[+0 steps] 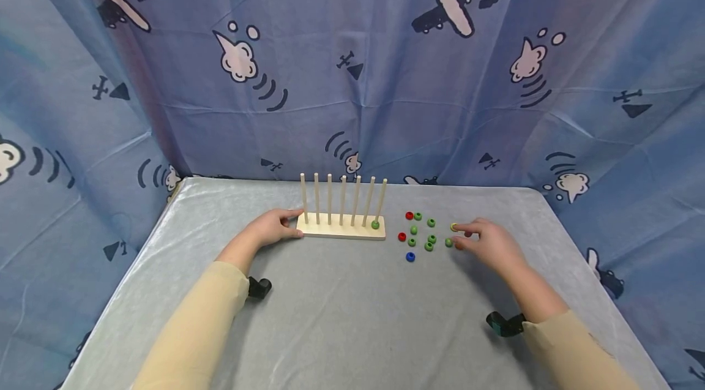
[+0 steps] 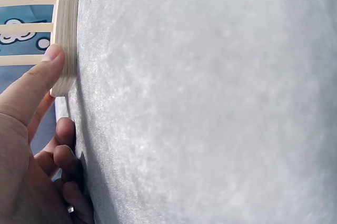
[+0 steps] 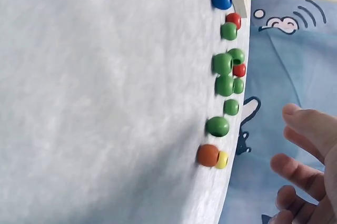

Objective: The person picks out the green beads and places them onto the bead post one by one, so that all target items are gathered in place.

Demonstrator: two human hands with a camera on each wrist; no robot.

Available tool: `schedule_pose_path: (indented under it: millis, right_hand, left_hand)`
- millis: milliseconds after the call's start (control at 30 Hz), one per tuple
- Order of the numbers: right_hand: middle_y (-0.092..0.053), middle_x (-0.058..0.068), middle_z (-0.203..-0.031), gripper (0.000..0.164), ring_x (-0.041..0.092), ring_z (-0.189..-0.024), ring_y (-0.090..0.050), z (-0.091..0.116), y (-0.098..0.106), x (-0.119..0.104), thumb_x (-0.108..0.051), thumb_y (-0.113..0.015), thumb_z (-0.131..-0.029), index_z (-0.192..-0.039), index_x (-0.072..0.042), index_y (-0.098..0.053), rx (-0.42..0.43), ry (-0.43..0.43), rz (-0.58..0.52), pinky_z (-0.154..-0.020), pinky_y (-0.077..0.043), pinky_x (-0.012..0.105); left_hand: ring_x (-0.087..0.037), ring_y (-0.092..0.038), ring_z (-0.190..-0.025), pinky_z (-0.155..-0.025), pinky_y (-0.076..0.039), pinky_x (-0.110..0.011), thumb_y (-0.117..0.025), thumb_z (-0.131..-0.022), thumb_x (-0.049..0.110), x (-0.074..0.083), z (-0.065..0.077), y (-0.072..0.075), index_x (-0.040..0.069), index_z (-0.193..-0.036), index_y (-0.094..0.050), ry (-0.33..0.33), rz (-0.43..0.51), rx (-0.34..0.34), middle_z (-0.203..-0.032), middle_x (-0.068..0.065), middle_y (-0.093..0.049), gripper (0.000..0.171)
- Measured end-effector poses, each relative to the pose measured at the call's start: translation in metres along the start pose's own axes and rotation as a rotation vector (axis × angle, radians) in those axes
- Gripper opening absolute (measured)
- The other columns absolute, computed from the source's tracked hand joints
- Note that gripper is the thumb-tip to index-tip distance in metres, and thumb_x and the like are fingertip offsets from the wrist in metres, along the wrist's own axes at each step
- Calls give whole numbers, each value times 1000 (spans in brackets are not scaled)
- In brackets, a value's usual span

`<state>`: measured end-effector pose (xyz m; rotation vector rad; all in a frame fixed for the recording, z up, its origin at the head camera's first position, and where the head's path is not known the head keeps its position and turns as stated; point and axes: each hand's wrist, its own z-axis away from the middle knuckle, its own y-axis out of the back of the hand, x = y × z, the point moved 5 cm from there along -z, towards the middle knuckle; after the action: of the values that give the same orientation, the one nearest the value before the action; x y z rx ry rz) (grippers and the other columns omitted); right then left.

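Observation:
A wooden peg stand [image 1: 338, 230] with several upright pegs stands mid-table, one green bead [image 1: 375, 225] low on its rightmost peg. My left hand [image 1: 270, 228] grips the left end of its base, the thumb [image 2: 51, 54] on the near edge and a finger behind. My right hand [image 1: 492, 247] hovers above the right side of the loose beads, thumb and fingers apart and holding nothing. Closest to it are a yellow bead [image 3: 222, 160], an orange bead [image 3: 208, 155] and a green bead [image 3: 217, 126].
Between stand and right hand lie several more green beads [image 1: 431, 223], two red beads, one at the back [image 1: 409, 215], and a blue bead [image 1: 410, 256] nearest the front. A grey cloth covers the table [image 1: 341, 316]. Behind it hangs a blue airplane-print curtain [image 1: 308, 71].

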<state>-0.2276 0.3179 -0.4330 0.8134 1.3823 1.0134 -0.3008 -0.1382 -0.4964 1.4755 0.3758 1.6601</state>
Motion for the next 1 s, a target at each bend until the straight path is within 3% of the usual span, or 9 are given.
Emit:
schedule_pose_path:
  millis: [400,733,1000]
  right_hand:
    - [-61,5,-92,42,20,-78,-57,-9,-18,9,-31,-76,-87,-121,-8,-72,-42,38,127,-68,-47,42]
    - [-56,3,-86,38,16,-73,-55,-20,-28,6,-27,-77,-87,-119,-7,-73,-90,66,224,-64,-47,37]
    - [-55,2,-84,32,15,-71,-55,-22,-33,7,-26,-76,-87,-114,-7,-76,-82,96,272,-61,-46,35]
  left_hand:
    - [-18,-42,-75,-70,-34,-34,-79,-85,37,-1,1,1,26,-146,-52,-5,2,-4,-84,-3,-48,68]
    - [-18,-43,-74,-69,-34,-34,-79,-85,38,-1,-1,2,27,-146,-52,-6,15,-9,-83,-3,-49,68]
    - [-18,-43,-76,-70,-35,-34,-79,-85,37,-1,0,3,27,-147,-51,5,0,-14,-84,-3,-49,68]
